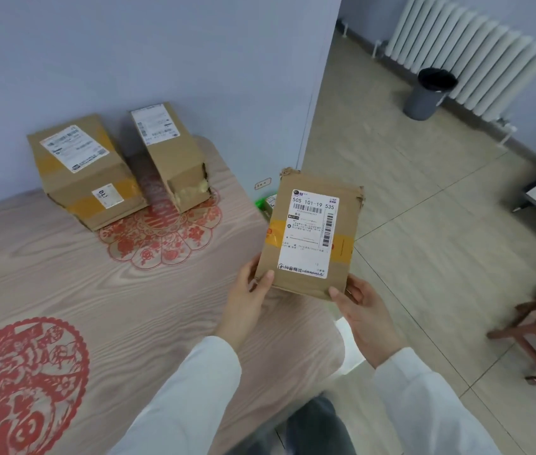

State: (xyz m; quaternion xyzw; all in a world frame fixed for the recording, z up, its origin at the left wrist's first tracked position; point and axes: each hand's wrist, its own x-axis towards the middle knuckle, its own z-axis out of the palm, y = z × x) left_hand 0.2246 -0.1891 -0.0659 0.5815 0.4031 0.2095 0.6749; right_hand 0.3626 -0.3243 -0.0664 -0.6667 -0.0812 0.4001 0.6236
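Beside the right edge of the wooden table (128,307), a flat cardboard parcel (347,221) is held in the air by both hands, with its far end over the tiled floor. The left hand (247,297) grips its lower left corner, the thumb lying on the front face and the other fingers hidden behind. The right hand (363,310) grips the lower right corner in the same way. The two hands are apart, each at its own corner. On the front of the parcel is a white shipping label (307,238), which faces the camera, and a strip of yellow tape (342,246) crosses under it. The top edge of the parcel looks torn. At the far side of the table, against the wall, two other boxes stand next to each other: a wider box (79,169) and a narrower box (171,156) with a damaged corner. Both partly cover a red paper-cut (161,238).
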